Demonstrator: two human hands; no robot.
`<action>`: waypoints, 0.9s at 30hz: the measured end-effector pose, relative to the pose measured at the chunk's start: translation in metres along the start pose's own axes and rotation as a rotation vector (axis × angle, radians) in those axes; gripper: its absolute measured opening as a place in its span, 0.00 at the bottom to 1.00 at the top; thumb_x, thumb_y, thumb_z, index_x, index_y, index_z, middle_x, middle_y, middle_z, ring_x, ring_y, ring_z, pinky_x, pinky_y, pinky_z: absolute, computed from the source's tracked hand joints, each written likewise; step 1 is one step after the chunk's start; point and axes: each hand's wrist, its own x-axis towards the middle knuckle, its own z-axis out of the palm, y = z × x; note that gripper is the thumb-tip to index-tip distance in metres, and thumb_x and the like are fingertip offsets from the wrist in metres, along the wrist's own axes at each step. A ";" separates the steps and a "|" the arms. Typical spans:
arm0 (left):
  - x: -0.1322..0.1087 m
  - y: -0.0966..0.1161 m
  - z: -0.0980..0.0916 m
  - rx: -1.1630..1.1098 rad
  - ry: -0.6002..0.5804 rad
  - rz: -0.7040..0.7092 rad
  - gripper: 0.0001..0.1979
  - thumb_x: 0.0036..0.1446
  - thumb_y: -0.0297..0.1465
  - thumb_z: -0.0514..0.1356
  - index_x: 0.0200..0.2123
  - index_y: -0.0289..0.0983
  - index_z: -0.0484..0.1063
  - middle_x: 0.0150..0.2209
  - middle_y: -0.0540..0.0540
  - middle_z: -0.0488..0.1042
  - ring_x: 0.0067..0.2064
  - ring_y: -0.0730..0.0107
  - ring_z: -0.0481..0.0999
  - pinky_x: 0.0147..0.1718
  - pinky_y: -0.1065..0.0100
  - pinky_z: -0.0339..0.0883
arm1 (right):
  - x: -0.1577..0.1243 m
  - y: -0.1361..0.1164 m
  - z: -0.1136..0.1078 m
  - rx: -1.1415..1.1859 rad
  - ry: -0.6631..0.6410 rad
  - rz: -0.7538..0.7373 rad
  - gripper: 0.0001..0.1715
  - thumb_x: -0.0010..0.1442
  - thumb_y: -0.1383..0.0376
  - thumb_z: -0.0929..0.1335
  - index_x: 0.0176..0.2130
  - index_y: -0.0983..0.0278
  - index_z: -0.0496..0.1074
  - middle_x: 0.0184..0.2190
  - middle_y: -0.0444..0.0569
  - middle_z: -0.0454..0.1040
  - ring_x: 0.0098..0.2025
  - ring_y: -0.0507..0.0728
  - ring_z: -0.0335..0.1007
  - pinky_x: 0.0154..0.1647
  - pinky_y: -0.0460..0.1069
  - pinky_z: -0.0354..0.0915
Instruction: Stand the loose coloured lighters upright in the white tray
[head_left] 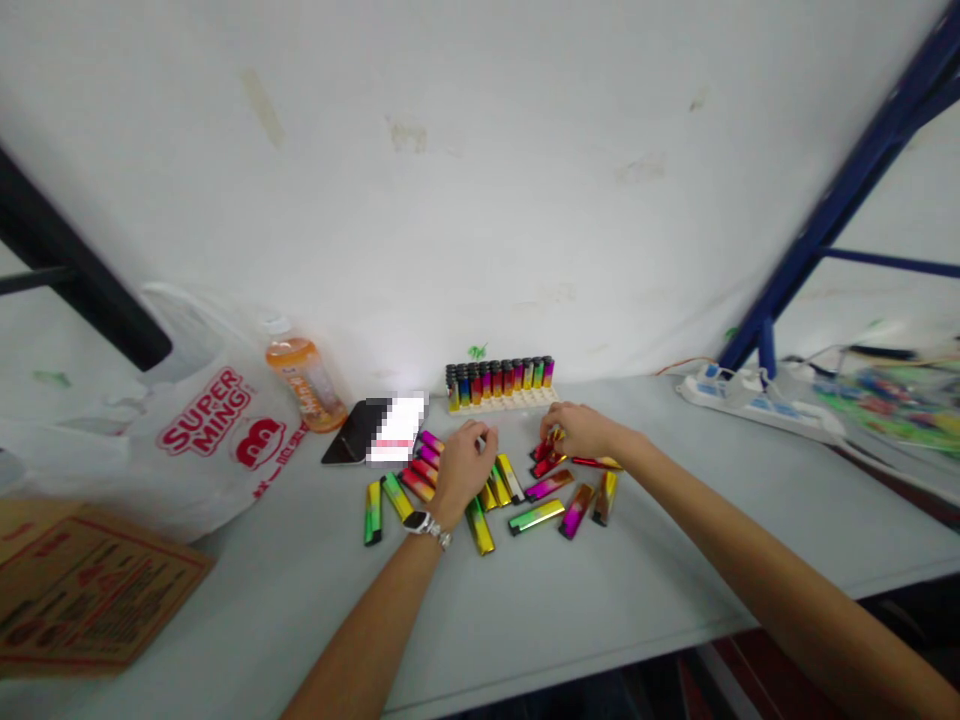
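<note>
Bench edge (570, 664) 6 o'clock, apart from lighters (537, 517); wall (480, 180) 12 o'clock. Left hand (465, 462) curled, right hand (580, 431) bent; cannot tell grips.

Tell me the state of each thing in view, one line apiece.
Left hand, fingers curled; hold unclear.
Right hand, fingers at red lighters; grip unclear.
Other loose lighters, lying scattered.
Rack, partly filled.
Racked lighters, upright.
Bottle, capped, standing.
Tablet, lying flat, partly pixelated.
Plastic bag, standing.
Power strip, lying flat.
Carton, open or shut unclear.
</note>
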 end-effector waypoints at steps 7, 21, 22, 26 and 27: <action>0.001 -0.002 0.001 0.008 0.008 -0.016 0.17 0.64 0.37 0.50 0.23 0.38 0.65 0.26 0.50 0.66 0.29 0.71 0.66 0.31 0.69 0.57 | 0.025 -0.004 0.005 0.031 0.044 -0.018 0.12 0.47 0.68 0.71 0.35 0.60 0.78 0.33 0.49 0.79 0.35 0.58 0.72 0.33 0.47 0.60; 0.000 0.003 -0.002 -0.028 0.020 -0.079 0.16 0.63 0.35 0.51 0.24 0.36 0.67 0.28 0.49 0.69 0.28 0.73 0.66 0.31 0.69 0.56 | 0.057 -0.048 0.026 1.035 0.444 0.021 0.06 0.54 0.64 0.61 0.36 0.60 0.59 0.21 0.38 0.66 0.19 0.51 0.60 0.21 0.45 0.57; 0.000 0.003 -0.002 -0.026 0.023 -0.079 0.16 0.63 0.35 0.51 0.24 0.36 0.67 0.28 0.49 0.69 0.28 0.73 0.66 0.31 0.69 0.56 | 0.057 -0.055 0.027 1.172 0.462 0.045 0.06 0.54 0.63 0.61 0.36 0.59 0.59 0.18 0.36 0.62 0.17 0.50 0.55 0.18 0.44 0.53; -0.001 0.003 -0.002 -0.027 0.020 -0.070 0.16 0.64 0.35 0.51 0.25 0.36 0.66 0.28 0.49 0.69 0.29 0.72 0.66 0.31 0.69 0.56 | 0.052 -0.077 0.034 1.466 0.478 0.112 0.14 0.56 0.54 0.63 0.28 0.59 0.56 0.14 0.33 0.49 0.15 0.47 0.41 0.15 0.45 0.43; 0.000 0.003 -0.002 -0.028 0.016 -0.064 0.16 0.64 0.35 0.51 0.25 0.36 0.66 0.28 0.49 0.69 0.29 0.72 0.67 0.31 0.69 0.56 | 0.049 -0.080 0.036 1.452 0.492 0.127 0.19 0.56 0.50 0.64 0.26 0.59 0.55 0.14 0.33 0.48 0.15 0.47 0.41 0.16 0.45 0.43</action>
